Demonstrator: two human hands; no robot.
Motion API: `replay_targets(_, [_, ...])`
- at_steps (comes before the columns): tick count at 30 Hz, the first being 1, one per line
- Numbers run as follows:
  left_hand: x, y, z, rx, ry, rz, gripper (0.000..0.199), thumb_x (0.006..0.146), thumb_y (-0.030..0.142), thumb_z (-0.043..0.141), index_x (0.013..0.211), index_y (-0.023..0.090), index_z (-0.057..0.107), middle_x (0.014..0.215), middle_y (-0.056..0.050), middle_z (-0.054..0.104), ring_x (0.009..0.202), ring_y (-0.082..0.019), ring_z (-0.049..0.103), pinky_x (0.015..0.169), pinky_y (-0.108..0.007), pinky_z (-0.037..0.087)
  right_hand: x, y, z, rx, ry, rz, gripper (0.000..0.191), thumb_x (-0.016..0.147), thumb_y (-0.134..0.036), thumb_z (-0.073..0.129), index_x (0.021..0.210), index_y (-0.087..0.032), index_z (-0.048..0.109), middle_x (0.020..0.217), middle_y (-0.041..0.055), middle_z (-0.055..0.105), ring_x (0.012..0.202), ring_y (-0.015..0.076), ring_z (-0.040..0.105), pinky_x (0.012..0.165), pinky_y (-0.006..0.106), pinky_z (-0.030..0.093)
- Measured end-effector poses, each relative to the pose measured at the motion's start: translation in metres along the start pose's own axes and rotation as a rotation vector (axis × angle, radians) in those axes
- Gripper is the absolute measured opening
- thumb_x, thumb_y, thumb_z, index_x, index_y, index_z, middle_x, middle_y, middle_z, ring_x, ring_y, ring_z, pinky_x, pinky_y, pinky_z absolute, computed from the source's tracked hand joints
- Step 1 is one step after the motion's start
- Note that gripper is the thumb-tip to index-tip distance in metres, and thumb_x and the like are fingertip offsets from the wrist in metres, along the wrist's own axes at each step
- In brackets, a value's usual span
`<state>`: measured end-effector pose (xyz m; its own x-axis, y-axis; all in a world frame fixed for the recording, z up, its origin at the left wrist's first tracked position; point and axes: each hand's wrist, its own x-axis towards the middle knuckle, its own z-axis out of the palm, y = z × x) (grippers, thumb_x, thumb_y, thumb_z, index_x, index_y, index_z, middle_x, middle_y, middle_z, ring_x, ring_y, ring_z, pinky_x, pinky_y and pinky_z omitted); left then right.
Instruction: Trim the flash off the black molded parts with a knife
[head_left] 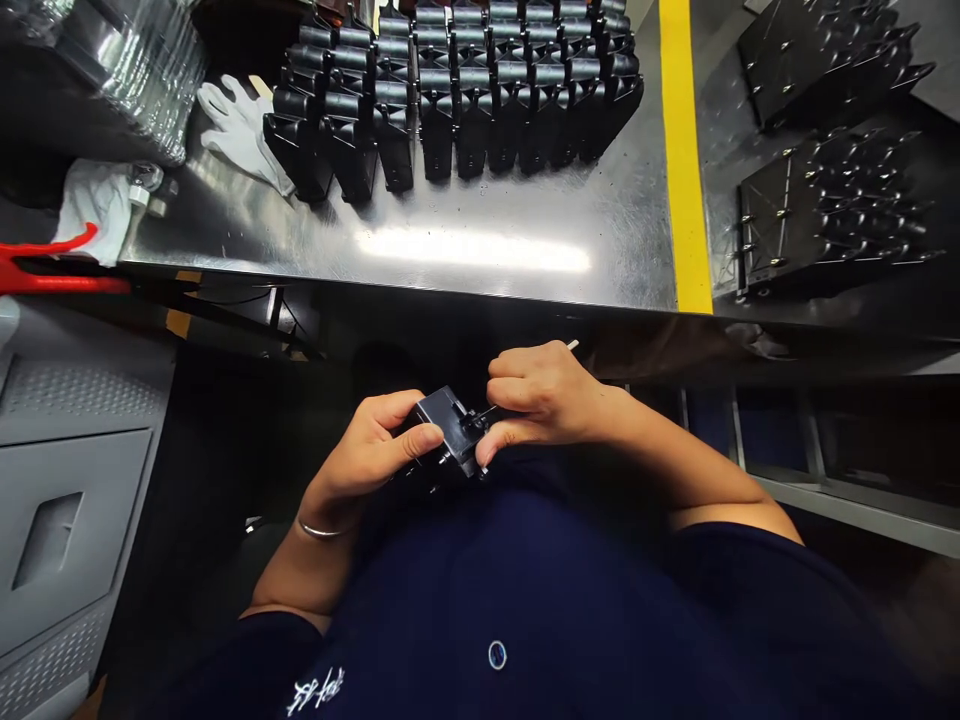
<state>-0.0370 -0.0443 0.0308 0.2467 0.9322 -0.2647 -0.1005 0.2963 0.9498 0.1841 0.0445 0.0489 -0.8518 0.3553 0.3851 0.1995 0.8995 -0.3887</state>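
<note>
A black molded plastic part (444, 412), boxy with small pins and clips at one end, is held above my lap. My left hand (375, 440) grips its left side, the thumb lying across the top face. At the part's right end, my right hand (544, 395) is closed around a slim tool, mostly hidden in the fist. The tool's pale end (573, 346) pokes out behind the knuckles, and a thin dark tip seems to meet the clips. My right thumb is at the part's lower right corner.
Rows of similar black parts (472, 100) stand on the metal table (450, 215). Yellow tape (684, 150) crosses it, with more black parts (795, 220) beyond. White gloves (240, 130), plastic-wrapped stacks (150, 70) and a red-handled tool (60, 265) lie left, above a grey bin (75, 480).
</note>
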Motion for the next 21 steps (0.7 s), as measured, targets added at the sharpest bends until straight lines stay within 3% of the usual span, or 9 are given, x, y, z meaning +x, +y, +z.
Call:
replay_targets(3, [0.0017, -0.0003, 0.0010, 0.020, 0.015, 0.019, 0.032, 0.079, 0.043, 0.075, 0.072, 0.014, 0.066, 0.063, 0.000, 0.058, 0.057, -0.010, 0.049, 0.052, -0.020, 0.039, -0.0001, -0.0002, 0.0008, -0.010, 0.028, -0.017, 0.059, 0.092, -0.064, 0.047, 0.057, -0.017, 0.050, 0.055, -0.0034, 0.039, 0.052, 0.0090, 0.035, 0.051, 0.024, 0.020])
replay_targets(6, [0.0017, 0.0005, 0.0020, 0.012, 0.006, 0.019, 0.031, 0.080, 0.043, 0.075, 0.073, 0.014, 0.066, 0.063, 0.001, 0.057, 0.056, -0.009, 0.048, 0.051, -0.020, 0.038, -0.0005, -0.0001, 0.0015, -0.012, 0.067, -0.002, 0.060, 0.088, -0.069, 0.048, 0.062, -0.016, 0.055, 0.058, -0.0029, 0.042, 0.054, 0.0090, 0.036, 0.050, 0.024, 0.020])
replay_targets(21, [0.0002, -0.0062, 0.0034, -0.054, 0.039, 0.031, 0.030, 0.080, 0.043, 0.075, 0.074, 0.015, 0.065, 0.064, 0.001, 0.057, 0.057, -0.010, 0.047, 0.052, -0.022, 0.036, -0.0026, -0.0024, 0.0072, -0.073, 0.111, 0.004, 0.058, 0.093, -0.065, 0.043, 0.063, -0.017, 0.054, 0.062, -0.0023, 0.039, 0.058, 0.0105, 0.035, 0.053, 0.026, 0.021])
